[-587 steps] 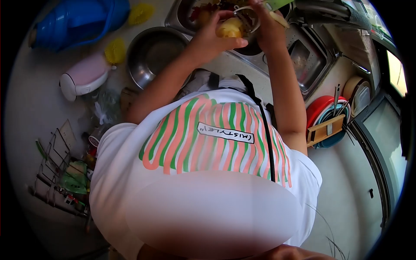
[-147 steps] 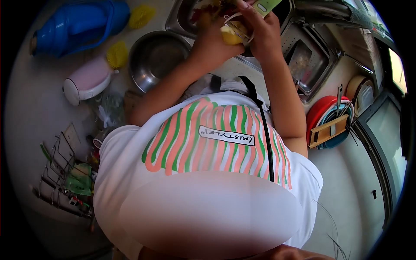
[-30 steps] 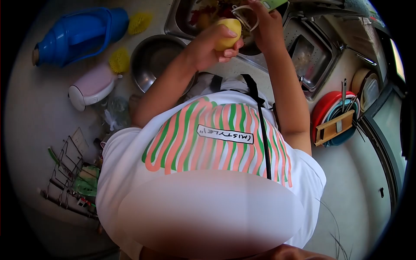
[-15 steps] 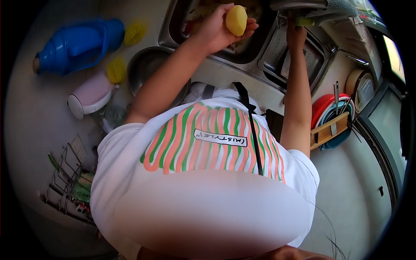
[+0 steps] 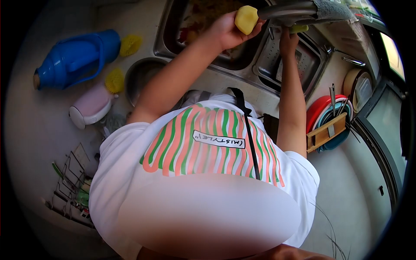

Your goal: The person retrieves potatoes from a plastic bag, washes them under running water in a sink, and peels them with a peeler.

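Observation:
My left hand [image 5: 229, 34] holds a peeled yellow potato [image 5: 246, 20] over the left sink basin [image 5: 163, 40], where reddish and pale peelings [image 5: 197, 21] lie. To the right, my right hand [image 5: 288, 42] is over the right basin, just below the faucet [image 5: 290, 11]. Its fingers are closed around a green handle [image 5: 299, 28]; the rest of that tool is hidden. A perforated metal tray [image 5: 271, 58] rests in the right basin under my right wrist.
A metal bowl [image 5: 134, 82] stands left of the sink. Farther left are a blue thermos [image 5: 65, 60], a pink and white kettle [image 5: 92, 104] and two yellow scrubbers [image 5: 130, 45]. A red basin [image 5: 315, 112] with a wooden slicer [image 5: 327, 133] stands at the right.
My right hand has moved right with the green-handled peeler, away from the potato, to beside the faucet. My left hand has carried the potato up and right.

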The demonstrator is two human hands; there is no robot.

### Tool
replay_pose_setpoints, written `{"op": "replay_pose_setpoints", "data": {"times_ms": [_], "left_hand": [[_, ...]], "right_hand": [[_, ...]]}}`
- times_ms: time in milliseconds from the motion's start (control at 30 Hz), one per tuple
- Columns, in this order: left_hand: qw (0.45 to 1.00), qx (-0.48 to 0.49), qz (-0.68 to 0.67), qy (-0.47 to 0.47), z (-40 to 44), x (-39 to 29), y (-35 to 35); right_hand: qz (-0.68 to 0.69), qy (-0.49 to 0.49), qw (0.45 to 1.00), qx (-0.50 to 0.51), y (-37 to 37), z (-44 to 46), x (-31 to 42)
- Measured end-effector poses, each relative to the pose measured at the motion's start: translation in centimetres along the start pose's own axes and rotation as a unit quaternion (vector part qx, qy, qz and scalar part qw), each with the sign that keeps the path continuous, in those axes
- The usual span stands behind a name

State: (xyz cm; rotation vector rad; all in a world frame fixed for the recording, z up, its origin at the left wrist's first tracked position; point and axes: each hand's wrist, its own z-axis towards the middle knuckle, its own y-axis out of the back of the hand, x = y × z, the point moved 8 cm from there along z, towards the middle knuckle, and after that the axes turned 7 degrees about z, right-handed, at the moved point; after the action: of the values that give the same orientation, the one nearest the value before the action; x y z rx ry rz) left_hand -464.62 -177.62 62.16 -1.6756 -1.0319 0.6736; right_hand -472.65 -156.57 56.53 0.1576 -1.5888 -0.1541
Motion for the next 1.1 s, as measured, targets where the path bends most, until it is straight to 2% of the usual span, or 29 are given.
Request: {"op": "replay_pose_setpoints", "data": {"times_ms": [133,233,333,433,533,633,700,733,800,833,900,1000,1100], "left_hand": [[0.993,-0.042,0.099,-0.052,0.6,-0.1,0.2],[0.995,-0.057,0.079,-0.033,0.3,-0.2,-0.8],[0.998,-0.003,0.052,-0.021,2.3,-0.6,2.3],[0.993,-0.094,0.043,-0.050,1.6,-0.7,2.7],[0.984,-0.152,0.085,-0.024,-0.3,0.1,0.1],[0.996,-0.075,0.040,-0.011,-0.1,0.5,0.2],[0.997,-0.074,-0.017,-0.005,0.0,0.7,1.0],[0.996,-0.073,-0.045,-0.002,0.0,0.7,1.3],[0.985,-0.157,-0.027,-0.060,-1.5,0.3,0.4],[0.976,-0.199,-0.017,-0.090,-2.3,-0.1,0.3],[0.990,-0.122,-0.035,-0.057,-2.4,-0.8,1.3],[0.996,-0.055,-0.070,-0.014,-3.7,-1.4,0.3],[0.995,-0.025,-0.098,-0.003,-5.4,-1.0,-1.7]], "right_hand": [[0.011,-0.004,1.000,-0.008,0.4,-0.3,-0.4],[-0.014,-0.003,1.000,-0.014,0.6,-0.4,-0.8],[-0.033,-0.001,0.999,-0.011,0.7,-0.7,-0.9],[-0.021,-0.005,1.000,-0.004,0.4,-0.9,-0.4],[-0.012,0.008,1.000,-0.010,0.0,-0.9,0.7],[-0.018,0.017,0.999,-0.025,0.0,-1.1,1.0],[-0.008,0.027,0.999,-0.032,-0.1,-1.0,0.8],[-0.065,0.074,0.994,-0.038,0.0,-1.0,0.8],[-0.174,0.169,0.969,-0.046,-0.4,-1.0,0.7],[-0.180,0.188,0.963,-0.067,-0.6,-0.8,0.6],[-0.191,0.223,0.950,-0.109,-1.5,-0.6,2.2],[-0.031,0.252,0.951,-0.174,-3.6,-0.8,5.7],[-0.143,0.203,0.957,-0.147,-3.9,0.3,4.4]]}}
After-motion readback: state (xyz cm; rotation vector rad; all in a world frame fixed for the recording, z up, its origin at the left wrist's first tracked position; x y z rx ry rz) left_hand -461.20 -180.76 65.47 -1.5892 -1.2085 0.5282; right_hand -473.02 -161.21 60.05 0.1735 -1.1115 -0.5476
